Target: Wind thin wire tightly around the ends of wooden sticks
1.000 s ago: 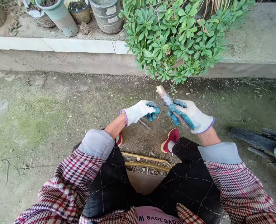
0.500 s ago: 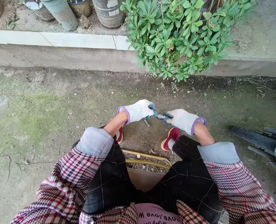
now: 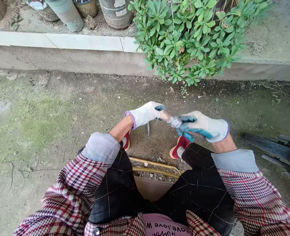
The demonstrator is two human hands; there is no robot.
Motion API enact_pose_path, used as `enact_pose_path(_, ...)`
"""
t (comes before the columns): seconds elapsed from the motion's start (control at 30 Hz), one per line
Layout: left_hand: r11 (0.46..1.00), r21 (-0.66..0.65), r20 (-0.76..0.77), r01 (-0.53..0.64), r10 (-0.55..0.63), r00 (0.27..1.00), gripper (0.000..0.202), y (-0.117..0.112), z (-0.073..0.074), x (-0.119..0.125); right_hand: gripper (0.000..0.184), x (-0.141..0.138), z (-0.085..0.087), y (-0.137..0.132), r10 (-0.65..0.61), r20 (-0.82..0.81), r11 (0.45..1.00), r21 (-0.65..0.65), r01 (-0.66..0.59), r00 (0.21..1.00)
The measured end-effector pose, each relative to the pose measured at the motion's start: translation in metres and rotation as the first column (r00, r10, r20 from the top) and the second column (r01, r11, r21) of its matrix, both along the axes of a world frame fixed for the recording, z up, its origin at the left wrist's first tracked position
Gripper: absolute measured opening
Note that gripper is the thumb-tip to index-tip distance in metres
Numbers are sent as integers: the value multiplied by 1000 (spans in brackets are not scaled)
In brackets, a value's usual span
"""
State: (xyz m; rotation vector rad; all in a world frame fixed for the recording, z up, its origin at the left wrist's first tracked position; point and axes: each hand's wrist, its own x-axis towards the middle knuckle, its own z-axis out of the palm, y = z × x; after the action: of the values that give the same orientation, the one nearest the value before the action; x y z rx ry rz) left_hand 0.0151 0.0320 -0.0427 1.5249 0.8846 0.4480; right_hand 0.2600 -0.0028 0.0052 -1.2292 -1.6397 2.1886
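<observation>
My left hand [image 3: 147, 114], in a white knit glove with a blue-green coated palm, is closed around a short tool with a brown, wood-like handle [image 3: 164, 115]. Silver wire [image 3: 175, 122] appears wound in a band around its right part. Below my left fist a thin, dark metal rod [image 3: 148, 128] points down; whether it belongs to the tool is hidden. My right hand [image 3: 201, 126], gloved alike, has its thumb above and fingers below the wire-wound end, loosely around it. Motion blurs the tool.
Between my red shoes [image 3: 180, 147] lies the bare soil, with a yellow metal frame [image 3: 157, 171] nearer me. A leafy green bush [image 3: 184, 42] overhangs the tiled ledge [image 3: 86, 42], where pots and a grey bucket [image 3: 116, 14] stand. A dark, pronged object [image 3: 270, 144] is at right.
The right hand has turned and spread its fingers more around the wire-wound end. More of the brown handle shows between the hands, and the metal rod now hangs more upright.
</observation>
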Motion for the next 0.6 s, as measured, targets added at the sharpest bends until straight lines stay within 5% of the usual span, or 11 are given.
enact_pose_path(0.07, 999, 18, -70, 41, -40, 997, 12, 0, 0, -4, 39, 0, -6, 3, 218, 106, 974, 41, -223, 970)
enact_pose_path(0.13, 999, 25, -135, 34, -30, 990, 14, -1, -2, -5, 30, -3, -15, 4, 309, 318, 918, 145, -368, 896)
enact_pose_path(0.23, 1000, 23, -227, 17, -12, 974, 12, -4, -7, -2, 18, -9, -26, 6, 161, 701, 823, 293, -486, 695)
enact_pose_path(0.3, 1000, -2, -226, -1, 1, 974, 12, -5, -10, 1, 12, -10, -29, 9, -25, 812, 806, 361, -469, 583)
enact_pose_path(0.37, 998, -34, -151, -45, 39, 988, 14, -6, -11, 4, 11, -10, -28, 11, -196, 784, 828, 454, -328, 589)
enact_pose_path(0.43, 992, -78, -56, -100, 96, 994, 13, -6, -9, 6, 14, -10, -24, 10, -354, 612, 852, 522, -26, 707)
enact_pose_path(0.53, 977, -153, 44, -150, 158, 986, 6, -5, -4, 9, 25, -12, -17, 3, -508, 208, 838, 341, 425, 836)
enact_pose_path(0.6, 964, -219, 92, -151, 174, 980, 7, -4, 0, 10, 32, -14, -13, -3, -554, 43, 822, 183, 539, 831)
